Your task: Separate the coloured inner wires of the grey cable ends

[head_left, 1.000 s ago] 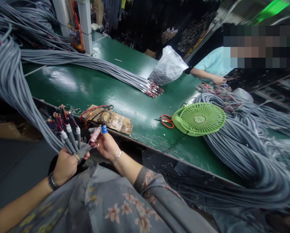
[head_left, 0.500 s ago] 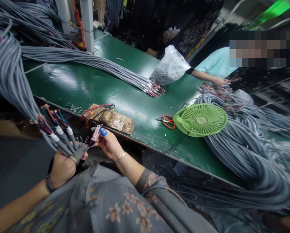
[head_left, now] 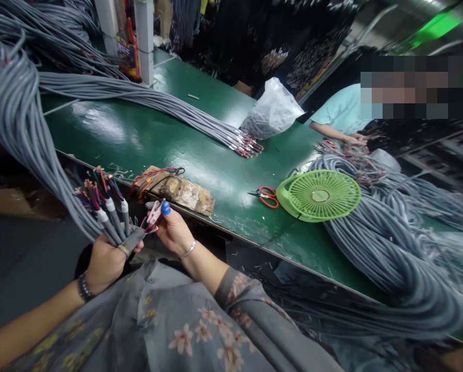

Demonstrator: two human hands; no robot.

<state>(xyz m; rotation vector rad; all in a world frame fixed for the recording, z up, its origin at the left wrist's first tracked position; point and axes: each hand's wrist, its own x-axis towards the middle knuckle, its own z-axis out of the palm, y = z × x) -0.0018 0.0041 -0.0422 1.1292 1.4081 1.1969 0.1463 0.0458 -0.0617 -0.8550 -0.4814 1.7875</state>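
My left hand (head_left: 106, 261) is closed around grey multi-core cables (head_left: 113, 219) whose stripped ends, with white sleeves and coloured wires, fan upward. A grey wrap covers part of its fingers. Beside it, my right hand (head_left: 174, 231) pinches a small pale pink clip (head_left: 153, 213), shaped like a clothes peg, between thumb and fingers. A blue cover sits on one fingertip of this hand. The clip is right at thin coloured wires sticking out by the left hand's fingers; whether it grips them I cannot tell.
The green table (head_left: 200, 170) carries a taped wooden block (head_left: 187, 194), orange-handled scissors (head_left: 268, 196), a green fan (head_left: 320, 195) and a plastic bag (head_left: 272, 111). Grey cable bundles (head_left: 146, 95) lie left, with a large coil (head_left: 389, 258) right. Across the table sits another person (head_left: 339, 111).
The view has shifted slightly. The cable ends in my left hand have moved a little rightward, and the two hands stay close together. The other person's hand has shifted a little.
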